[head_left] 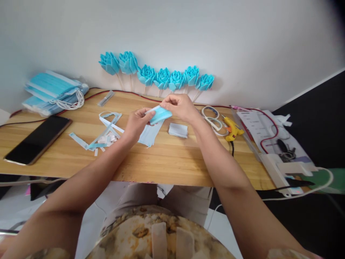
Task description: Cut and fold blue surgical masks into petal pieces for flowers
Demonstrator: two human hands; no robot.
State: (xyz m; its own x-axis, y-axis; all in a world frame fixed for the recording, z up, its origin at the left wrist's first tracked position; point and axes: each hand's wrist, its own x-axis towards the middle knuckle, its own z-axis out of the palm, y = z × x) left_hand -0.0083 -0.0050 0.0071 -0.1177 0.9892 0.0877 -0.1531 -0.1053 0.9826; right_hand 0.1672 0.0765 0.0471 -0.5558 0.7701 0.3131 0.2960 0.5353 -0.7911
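A blue piece of face mask fabric (162, 114) is held up over the table between my two hands. My left hand (138, 122) pinches its left end with the thumb on top. At its upper right edge, my right hand (179, 106) grips it between thumb and fingers. Under it on the wood lies a pale blue-white mask sheet (151, 135), partly covered by the held piece. A small stack of white cut pieces (178, 130) rests below my right wrist. Cut strips and scraps (104, 135) lie to the left of my left hand.
Several blue flowers on sticks (162, 78) lean along the wall. A pile of face masks (54, 91) and a phone (39, 140) lie at left. Tape rolls (211, 113), a yellow glue gun (233, 129), papers (258, 124) and a power strip (277, 172) are at right.
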